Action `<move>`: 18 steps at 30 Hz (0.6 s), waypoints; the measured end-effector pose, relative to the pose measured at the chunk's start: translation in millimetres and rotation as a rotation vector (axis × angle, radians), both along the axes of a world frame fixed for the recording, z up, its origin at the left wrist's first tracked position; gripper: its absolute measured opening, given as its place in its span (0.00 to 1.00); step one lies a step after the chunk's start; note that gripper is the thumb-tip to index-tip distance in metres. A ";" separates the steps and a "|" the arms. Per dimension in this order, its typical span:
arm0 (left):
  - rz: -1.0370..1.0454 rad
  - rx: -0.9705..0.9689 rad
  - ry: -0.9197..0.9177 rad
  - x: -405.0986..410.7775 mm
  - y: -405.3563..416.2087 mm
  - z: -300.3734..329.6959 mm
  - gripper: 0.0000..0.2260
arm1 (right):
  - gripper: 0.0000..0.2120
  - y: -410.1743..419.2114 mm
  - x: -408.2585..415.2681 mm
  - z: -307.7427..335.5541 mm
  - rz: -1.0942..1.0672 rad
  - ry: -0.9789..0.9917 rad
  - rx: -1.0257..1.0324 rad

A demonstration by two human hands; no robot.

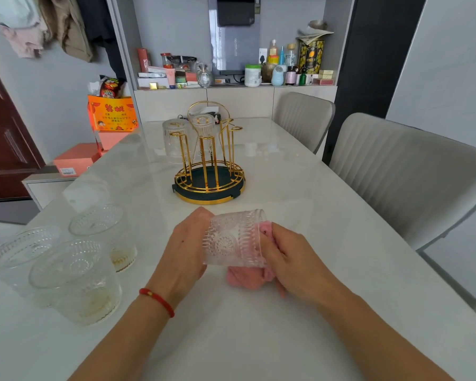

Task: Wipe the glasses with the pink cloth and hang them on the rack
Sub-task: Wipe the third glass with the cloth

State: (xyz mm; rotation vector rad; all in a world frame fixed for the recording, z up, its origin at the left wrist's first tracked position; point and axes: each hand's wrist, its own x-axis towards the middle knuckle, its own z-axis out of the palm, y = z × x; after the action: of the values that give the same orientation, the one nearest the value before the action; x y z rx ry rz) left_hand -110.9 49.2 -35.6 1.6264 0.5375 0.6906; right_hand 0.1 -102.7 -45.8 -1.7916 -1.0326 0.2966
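I hold an embossed clear glass (232, 239) on its side above the white table (300, 193). My left hand (183, 253) grips its base end. My right hand (291, 257) presses the pink cloth (246, 277) into its mouth, with the rest of the cloth hanging below the glass. The gold rack (209, 163) on a dark round base stands just beyond, in the middle of the table. Two glasses hang upside down on its pegs, one at the left (175, 140) and one at the centre (203, 125). Three more upright glasses stand at my left: (105, 229), (19, 259), (74, 281).
Two grey chairs (412, 171) stand along the table's right side. Orange and pink boxes (112, 116) sit beyond the table's far left corner. A cluttered shelf (231, 75) runs along the back wall.
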 end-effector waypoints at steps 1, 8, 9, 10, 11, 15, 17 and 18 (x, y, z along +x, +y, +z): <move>-0.029 -0.052 0.021 -0.3 -0.7 2.8 0.13 | 0.11 -1.1 2.0 0.7 -0.005 -0.060 -0.014; -0.140 -0.204 0.282 0.9 2.9 -3.2 0.19 | 0.19 -1.3 10.8 -4.2 -0.152 -0.348 -0.026; -0.158 -0.238 0.250 0.1 0.5 -6.2 0.23 | 0.19 0.0 9.5 -4.4 -0.173 -0.295 0.007; -0.184 -0.261 0.206 0.6 -1.3 -9.2 0.26 | 0.19 2.2 8.5 -4.9 -0.194 -0.206 0.033; -0.191 -0.277 0.164 2.6 -3.8 -10.6 0.27 | 0.19 3.6 8.6 -5.1 -0.206 -0.097 0.032; -0.054 -0.281 0.076 7.8 -6.1 -4.3 0.21 | 0.16 3.3 7.0 -7.8 -0.079 0.068 -0.048; -0.075 -0.297 0.077 5.7 -4.1 -2.3 0.22 | 0.12 0.6 8.2 -5.9 -0.043 -0.021 -0.024; -0.094 -0.305 0.106 4.2 -3.4 -1.7 0.21 | 0.13 -1.7 9.3 -3.2 -0.036 -0.077 -0.013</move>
State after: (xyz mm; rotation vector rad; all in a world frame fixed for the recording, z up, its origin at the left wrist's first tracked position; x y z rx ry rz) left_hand -106.7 45.8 -37.3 1.3965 0.6076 0.4312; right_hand 9.5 -104.4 -49.0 -1.8432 -1.0527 0.2137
